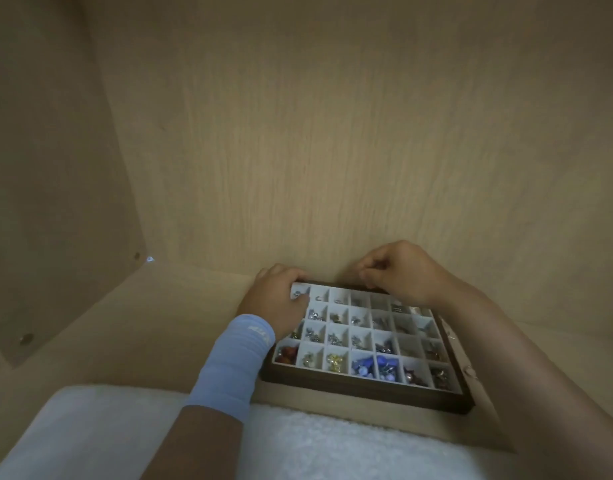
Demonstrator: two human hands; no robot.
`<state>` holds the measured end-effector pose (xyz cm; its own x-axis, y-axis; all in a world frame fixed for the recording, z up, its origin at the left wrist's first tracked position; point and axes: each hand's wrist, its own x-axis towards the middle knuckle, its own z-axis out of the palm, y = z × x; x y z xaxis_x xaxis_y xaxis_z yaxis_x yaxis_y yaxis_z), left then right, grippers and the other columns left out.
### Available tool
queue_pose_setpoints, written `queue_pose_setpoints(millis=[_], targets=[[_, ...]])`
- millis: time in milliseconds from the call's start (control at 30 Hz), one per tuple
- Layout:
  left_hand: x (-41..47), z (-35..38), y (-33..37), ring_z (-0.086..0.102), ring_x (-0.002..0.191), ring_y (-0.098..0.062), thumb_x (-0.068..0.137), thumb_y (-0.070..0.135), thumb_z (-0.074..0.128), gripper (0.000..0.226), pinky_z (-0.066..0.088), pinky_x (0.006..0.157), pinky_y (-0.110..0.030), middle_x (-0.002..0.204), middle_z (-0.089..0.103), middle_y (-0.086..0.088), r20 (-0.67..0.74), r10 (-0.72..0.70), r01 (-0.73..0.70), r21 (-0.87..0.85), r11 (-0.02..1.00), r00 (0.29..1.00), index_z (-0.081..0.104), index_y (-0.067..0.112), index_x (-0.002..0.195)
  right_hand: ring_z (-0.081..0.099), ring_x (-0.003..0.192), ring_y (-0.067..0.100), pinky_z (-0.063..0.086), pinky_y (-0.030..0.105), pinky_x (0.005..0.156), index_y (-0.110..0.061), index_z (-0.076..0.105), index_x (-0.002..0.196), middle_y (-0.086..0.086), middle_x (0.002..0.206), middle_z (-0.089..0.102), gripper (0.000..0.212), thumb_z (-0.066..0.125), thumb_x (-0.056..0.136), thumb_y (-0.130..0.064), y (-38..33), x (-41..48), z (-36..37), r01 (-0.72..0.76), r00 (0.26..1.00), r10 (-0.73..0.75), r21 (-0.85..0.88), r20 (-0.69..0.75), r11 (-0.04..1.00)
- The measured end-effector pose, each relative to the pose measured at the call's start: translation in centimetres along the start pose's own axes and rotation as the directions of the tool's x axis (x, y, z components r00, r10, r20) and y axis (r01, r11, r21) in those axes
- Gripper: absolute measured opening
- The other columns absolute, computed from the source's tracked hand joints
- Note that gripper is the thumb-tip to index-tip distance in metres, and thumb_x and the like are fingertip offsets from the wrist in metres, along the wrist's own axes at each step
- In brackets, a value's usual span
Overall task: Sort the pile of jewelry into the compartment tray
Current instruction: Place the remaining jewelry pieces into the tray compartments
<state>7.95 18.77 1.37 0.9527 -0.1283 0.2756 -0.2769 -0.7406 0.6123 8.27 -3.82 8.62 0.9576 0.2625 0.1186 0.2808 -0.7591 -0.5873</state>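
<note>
The tray (360,390), a dark wooden frame with a white grid of small compartments, is lying flat on a pale wooden shelf (159,323), its far rim sitting close to the back panel (333,133). The left hand (274,299) is gripping the tray's far left corner, with the fingers curling over the outer rim and the thumb (300,295) pressing down into the corner compartment. A light-blue wristband (235,358) is wrapping that wrist and crossing over the tray's left edge. The right hand (398,271) is hovering at the far rim, right of the middle, with its fingers curled and the tips bunched together at the rim; whether they are gripping the wood or pinching a small piece I cannot tell. The right forearm is reaching in along the tray's right side. Jewelry is sitting sorted in most compartments: red pieces (287,353) in the near left corner, gold pieces (335,361) two compartments to their right, blue pieces (365,365) filling the next two, and silver pieces (315,336) lying in several compartments on the left half. The rest are too blurred to name. A white fluffy cloth (298,445) is lying on the shelf just in front of the tray, under the left forearm.
</note>
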Motion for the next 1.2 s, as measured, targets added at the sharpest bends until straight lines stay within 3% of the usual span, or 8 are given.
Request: queue_pose_setpoints(millis=[133, 233, 300, 467, 633, 800, 1067, 1200], targets=[[-0.2, 0.8, 3.2, 0.045, 0.118, -0.012, 0.092, 0.022, 0.058, 0.031, 0.038, 0.102, -0.026, 0.119, 0.058, 0.008, 0.015, 0.115, -0.115, 0.004, 0.993, 0.993, 0.062, 0.026, 0.123, 0.061, 0.064, -0.011, 0.039, 0.008, 0.061, -0.032, 0.074, 0.077, -0.016, 0.077, 0.071, 0.018, 0.072, 0.089, -0.019, 3.1, -4.0, -3.2, -0.089, 0.995, 0.088, -0.033, -0.044, 0.995], [-0.9, 2.1, 6.2, 0.048, 0.113, -0.011, 0.092, 0.024, 0.058, 0.028, 0.040, 0.100, -0.029, 0.115, 0.059, 0.011, 0.064, 0.229, -0.230, 0.014, 0.973, 0.971, 0.063, 0.027, 0.120, 0.056, 0.046, -0.008, 0.040, 0.009, 0.048, -0.023, 0.077, 0.087, -0.010, 0.073, 0.068, 0.010, 0.071, 0.088, -0.014, 5.2, -7.0, -5.0, -0.199, 0.978, 0.204, -0.109, 0.038, 0.974], [-1.5, 3.3, 8.3, 0.048, 0.111, -0.007, 0.094, 0.026, 0.057, 0.026, 0.041, 0.098, -0.028, 0.113, 0.059, 0.014, 0.126, 0.280, -0.282, 0.001, 0.959, 0.952, 0.062, 0.032, 0.119, 0.055, 0.041, -0.002, 0.044, 0.016, 0.048, -0.025, 0.076, 0.080, -0.010, 0.068, 0.068, 0.017, 0.071, 0.085, -0.010, 6.6, -8.5, -5.7, -0.271, 0.949, 0.291, -0.157, 0.118, 0.950], [-2.2, 6.3, 12.4, 0.049, 0.108, -0.007, 0.093, 0.032, 0.056, 0.026, 0.045, 0.098, -0.033, 0.114, 0.059, 0.015, 0.226, 0.325, -0.331, -0.011, 0.944, 0.918, 0.062, 0.035, 0.118, 0.062, 0.054, 0.005, 0.048, 0.019, 0.053, -0.025, 0.075, 0.076, -0.011, 0.064, 0.070, 0.017, 0.089, 0.069, -0.020, 8.6, -10.2, -6.5, -0.365, 0.867, 0.418, -0.226, 0.271, 0.903], [-2.3, 9.1, 14.9, 0.046, 0.115, -0.010, 0.089, 0.037, 0.058, 0.030, 0.044, 0.100, -0.036, 0.115, 0.057, 0.012, 0.280, 0.325, -0.348, 0.033, 0.937, 0.903, 0.062, 0.036, 0.118, 0.066, 0.077, 0.004, 0.050, 0.020, 0.072, -0.029, 0.075, 0.077, -0.014, 0.074, 0.072, 0.020, 0.091, 0.065, -0.028, 9.4, -10.1, -5.5, -0.341, 0.866, 0.392, -0.207, 0.309, 0.917], [-2.5, 10.9, 14.6, 0.042, 0.116, -0.011, 0.086, 0.040, 0.059, 0.032, 0.042, 0.101, -0.036, 0.118, 0.053, 0.012, 0.271, 0.341, -0.371, 0.069, 0.926, 0.900, 0.063, 0.036, 0.118, 0.067, 0.080, 0.006, 0.052, 0.022, 0.076, -0.029, 0.074, 0.075, -0.012, 0.079, 0.073, 0.019, 0.090, 0.067, -0.021, 9.8, -9.6, -5.2, -0.330, 0.872, 0.367, -0.163, 0.325, 0.930], [-3.1, 11.1, 14.2, 0.046, 0.108, -0.009, 0.085, 0.046, 0.054, 0.031, 0.044, 0.094, -0.037, 0.109, 0.061, 0.015, 0.185, 0.408, -0.428, 0.082, 0.900, 0.894, 0.065, 0.035, 0.113, 0.058, 0.051, 0.010, 0.047, 0.021, 0.053, -0.021, 0.075, 0.068, -0.005, 0.057, 0.065, 0.015, 0.079, 0.078, -0.010, 9.7, -9.6, -5.4, -0.304, 0.934, 0.301, -0.017, 0.192, 0.953], [-2.7, 9.9, 14.3, 0.057, 0.093, 0.003, 0.086, 0.033, 0.067, 0.018, 0.050, 0.087, -0.022, 0.095, 0.066, 0.018, 0.109, 0.251, -0.224, -0.219, 0.950, 0.962, 0.066, 0.034, 0.103, 0.052, 0.042, -0.003, 0.040, 0.012, 0.045, -0.013, 0.079, 0.079, -0.012, 0.051, 0.063, 0.007, 0.080, 0.079, -0.006, 8.9, -9.2, -5.6, -0.191, 0.979, 0.202, 0.212, -0.033, 0.958]])
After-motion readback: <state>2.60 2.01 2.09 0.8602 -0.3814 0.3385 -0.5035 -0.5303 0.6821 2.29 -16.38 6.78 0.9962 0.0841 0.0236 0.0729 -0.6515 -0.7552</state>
